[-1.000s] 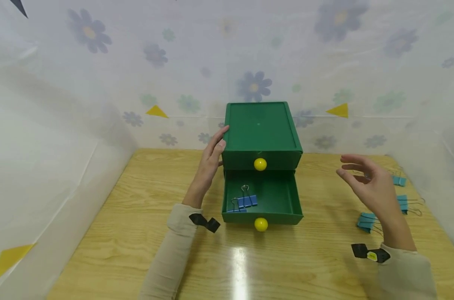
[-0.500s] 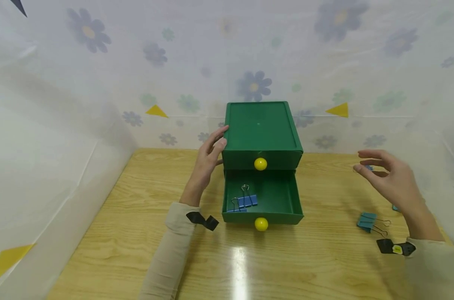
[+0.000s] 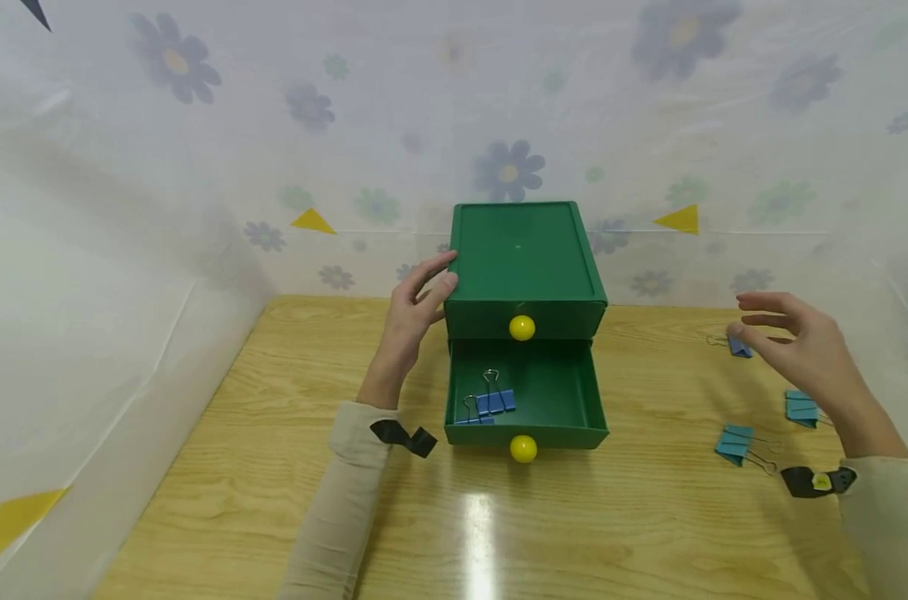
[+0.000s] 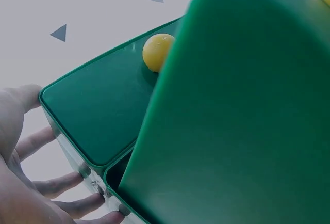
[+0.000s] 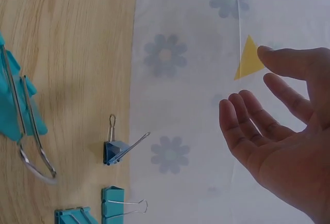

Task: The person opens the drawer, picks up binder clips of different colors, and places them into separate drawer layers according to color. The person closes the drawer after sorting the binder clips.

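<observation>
The green, boxy two-drawer plastic cabinet [image 3: 524, 258] is smooth with a soft sheen; its round yellow knobs [image 3: 522, 327] are glossier. Blue and teal binder clips [image 3: 734, 443] pair smooth faces with shiny metal wire. The yellowish wood-grain desk [image 3: 649, 517] looks polished (glare whitens one streak). The hazy white flower-printed sheet [image 3: 378, 125] may be thin plastic.
</observation>
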